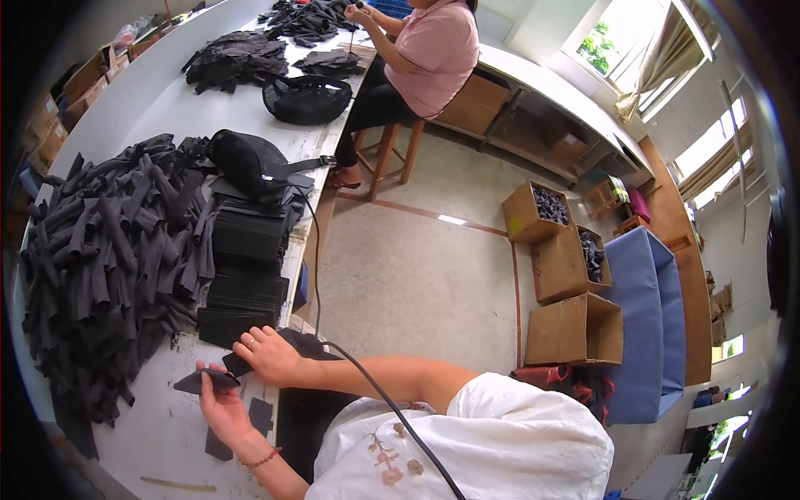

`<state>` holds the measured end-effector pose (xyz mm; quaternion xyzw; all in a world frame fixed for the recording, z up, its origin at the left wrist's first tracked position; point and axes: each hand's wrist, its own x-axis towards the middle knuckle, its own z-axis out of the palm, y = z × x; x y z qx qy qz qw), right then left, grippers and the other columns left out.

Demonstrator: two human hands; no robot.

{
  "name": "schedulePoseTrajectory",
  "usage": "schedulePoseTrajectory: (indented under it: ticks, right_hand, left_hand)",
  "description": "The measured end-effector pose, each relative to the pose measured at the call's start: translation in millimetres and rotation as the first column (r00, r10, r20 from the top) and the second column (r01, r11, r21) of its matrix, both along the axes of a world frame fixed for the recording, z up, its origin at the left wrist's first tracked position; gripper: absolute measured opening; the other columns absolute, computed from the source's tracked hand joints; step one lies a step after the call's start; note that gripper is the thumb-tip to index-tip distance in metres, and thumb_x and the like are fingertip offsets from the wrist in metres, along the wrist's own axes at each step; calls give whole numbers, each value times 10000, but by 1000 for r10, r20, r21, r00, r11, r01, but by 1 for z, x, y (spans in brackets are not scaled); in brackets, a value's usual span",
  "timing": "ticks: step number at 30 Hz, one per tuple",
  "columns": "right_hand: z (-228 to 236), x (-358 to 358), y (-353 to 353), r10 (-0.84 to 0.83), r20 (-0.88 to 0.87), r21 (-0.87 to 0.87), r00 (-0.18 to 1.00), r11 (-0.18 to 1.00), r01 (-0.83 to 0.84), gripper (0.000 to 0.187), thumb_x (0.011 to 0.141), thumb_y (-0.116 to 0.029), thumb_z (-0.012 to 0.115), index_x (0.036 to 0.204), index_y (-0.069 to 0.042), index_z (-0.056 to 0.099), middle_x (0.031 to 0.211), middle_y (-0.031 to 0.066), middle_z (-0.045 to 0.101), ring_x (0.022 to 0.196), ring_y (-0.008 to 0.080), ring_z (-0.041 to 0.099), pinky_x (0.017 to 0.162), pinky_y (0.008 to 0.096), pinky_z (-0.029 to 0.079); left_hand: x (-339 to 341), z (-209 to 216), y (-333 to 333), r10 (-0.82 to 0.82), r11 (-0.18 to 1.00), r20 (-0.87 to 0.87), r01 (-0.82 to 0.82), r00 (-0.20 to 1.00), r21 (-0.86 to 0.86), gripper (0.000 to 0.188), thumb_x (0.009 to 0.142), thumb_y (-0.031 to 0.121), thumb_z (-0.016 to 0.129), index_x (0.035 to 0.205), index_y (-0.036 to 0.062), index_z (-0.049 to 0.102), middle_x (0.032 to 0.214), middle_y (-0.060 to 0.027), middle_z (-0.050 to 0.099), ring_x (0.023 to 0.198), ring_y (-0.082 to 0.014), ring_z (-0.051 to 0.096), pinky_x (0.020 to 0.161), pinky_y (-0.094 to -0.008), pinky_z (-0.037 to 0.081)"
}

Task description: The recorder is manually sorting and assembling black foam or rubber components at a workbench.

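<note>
My left hand (227, 417) is closed with its thumb on a dark grey piece that looks like a folded fabric sleeve (193, 382). Just above it, my right hand (273, 357) pinches a flat black piece (237, 364), its end against the sleeve's edge; whether it is inside, I cannot tell. Beside my right hand lie stacks of flat black rectangular pieces (242, 296) along the table edge. To their left rises a big heap of rolled dark grey fabric sleeves (108, 225). A few flat dark pieces (260, 414) lie on the table behind my left wrist.
On the white table (154, 454) sit a black mesh bag (248, 158), a second black bag (307, 100) and more dark piles (233, 60). A co-worker in pink (437, 50) sits at the far end. Cardboard boxes (562, 333) stand on the floor. A black cable (375, 387) crosses my right arm.
</note>
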<state>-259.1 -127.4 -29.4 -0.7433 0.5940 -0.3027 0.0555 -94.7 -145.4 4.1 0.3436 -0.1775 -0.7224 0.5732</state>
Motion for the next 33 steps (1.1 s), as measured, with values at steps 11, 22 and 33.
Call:
schedulePoseTrajectory:
  ticks: [11, 22, 33]
  right_hand:
    - [8, 1, -2, 11, -9, -3, 1000, 1000, -11, 367, 719, -138, 611, 1071, -48, 563, 972, 108, 544, 946, 272, 520, 788, 388, 402]
    - [3, 8, -2, -4, -144, -79, 990, 997, -7, 440, 703, -138, 691, 1119, -53, 576, 1003, 139, 596, 982, 356, 560, 794, 478, 436]
    - [13, 8, 5, -36, -164, -70, 986, 997, 25, 335, 768, -62, 567, 1102, -31, 562, 1014, 164, 595, 987, 387, 557, 795, 493, 439]
  left_hand:
    - [19, 12, 15, 80, 997, -78, -79, 994, 17, 365, 945, 104, 623, 1272, -27, 530, 1057, -143, 633, 956, -196, 642, 861, -328, 552]
    - [19, 52, 46, 235, 971, -54, -231, 971, 64, 306, 909, 135, 650, 1157, -31, 584, 985, -143, 679, 904, -250, 686, 827, -398, 566]
    - [1, 44, 59, 138, 990, -116, -134, 984, 44, 309, 920, 150, 647, 1175, -21, 602, 1010, -126, 685, 948, -215, 679, 847, -355, 552]
